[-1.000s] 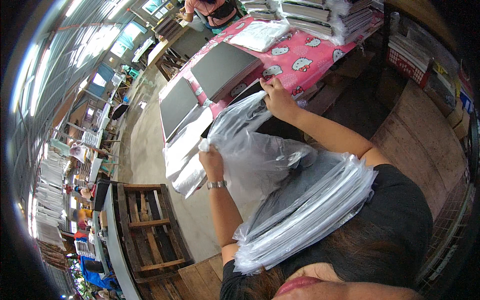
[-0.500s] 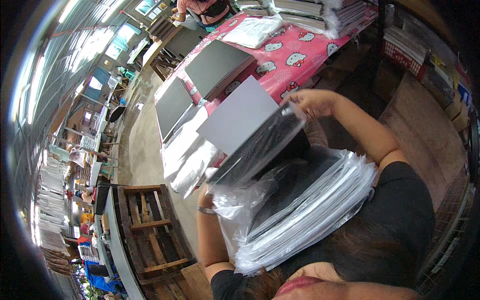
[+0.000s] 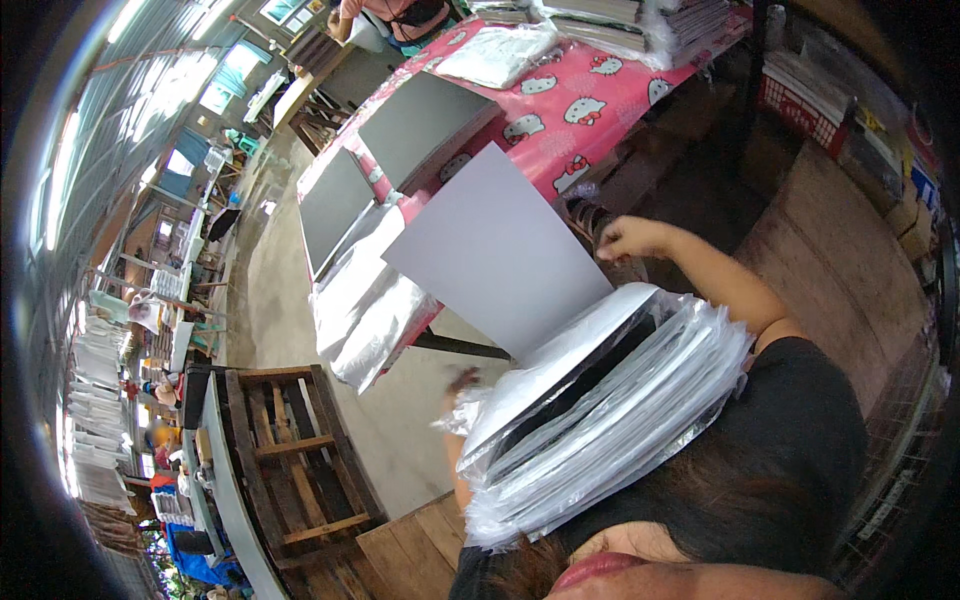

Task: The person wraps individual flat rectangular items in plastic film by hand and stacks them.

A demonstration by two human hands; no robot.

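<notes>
A thick stack of clear plastic sleeves (image 3: pixel 640 420) leans against my body, with a black surface showing between the upper layers. A large plain pale grey-white sheet (image 3: pixel 500 250) stands tilted beyond it, its lower edge meeting the stack. My right hand (image 3: pixel 637 240) is raised beside the sheet's right edge, fingers curled closed; what they hold, if anything, is not clear. Low at the stack's left end is my left hand (image 3: pixel 460 388), smeared by motion, next to crumpled clear plastic. Its fingers cannot be made out.
A table with a pink patterned cover (image 3: pixel 540 130) stands ahead, bearing dark flat boards (image 3: pixel 425 125), white plastic bundles (image 3: pixel 365 290) and tall stacks (image 3: pixel 610 30). A wooden pallet (image 3: pixel 290 450) lies to the left. A red basket (image 3: pixel 800 105) is at right. Another person (image 3: pixel 405 20) is at the far end.
The clear sleeve held up between both hands has come down onto the stack, uncovering more of the pale sheet. My right hand moved nearer; my left hand moved slightly right and lower.
</notes>
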